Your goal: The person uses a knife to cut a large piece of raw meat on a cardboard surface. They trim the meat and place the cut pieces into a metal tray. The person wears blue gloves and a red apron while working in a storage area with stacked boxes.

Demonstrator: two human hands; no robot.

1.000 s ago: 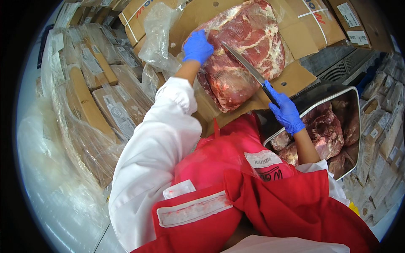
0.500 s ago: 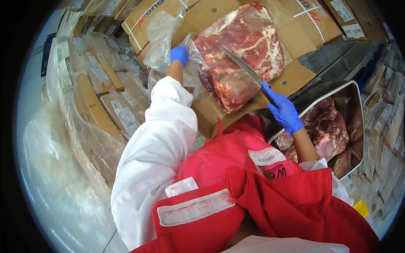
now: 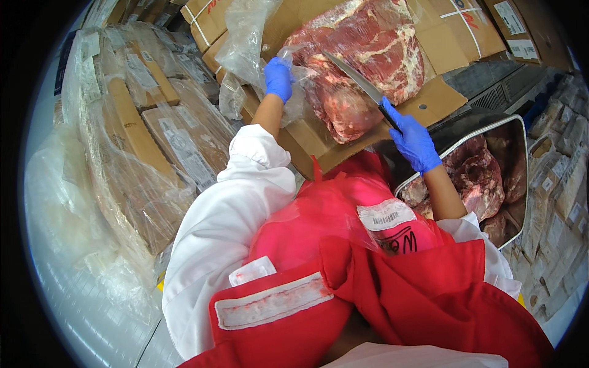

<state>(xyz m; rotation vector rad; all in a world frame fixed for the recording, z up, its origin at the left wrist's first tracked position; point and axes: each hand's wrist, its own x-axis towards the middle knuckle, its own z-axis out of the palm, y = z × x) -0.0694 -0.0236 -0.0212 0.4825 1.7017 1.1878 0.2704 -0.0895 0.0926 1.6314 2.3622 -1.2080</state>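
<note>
Slab of raw meat (image 3: 362,67) — large, red, marbled with white fat, lying on a flattened cardboard box (image 3: 429,101) at the top centre of the view, still partly under clear plastic wrap (image 3: 251,43) that is peeled back toward its left side.

Knife (image 3: 356,83) — long, narrow blade laid across the slab's lower middle, tip pointing up and left, dark handle at the lower right. The right hand (image 3: 414,138), in a blue glove, has its fingers wrapped tight round the handle.

Left hand (image 3: 279,78) — blue-gloved, at the slab's left edge, fingers curled and pinching a bunch of the clear plastic wrap; white sleeve (image 3: 227,227) behind it.

Metal tub (image 3: 518,178) — rounded corners, pale rim, just right of the right forearm and below the cardboard. Contents: several dark red pieces of meat (image 3: 481,184), piled together; how deep the pile goes cannot be told.

Red apron (image 3: 399,294) — fills the lower centre, with a clear film over its upper part and a white label on it.

Stacked cartons (image 3: 147,141) — brown, flat, wrapped in clear film, along the left side. More cardboard boxes (image 3: 491,27) with white labels stand at the top right; small wrapped packages (image 3: 564,184) line the far right edge.
</note>
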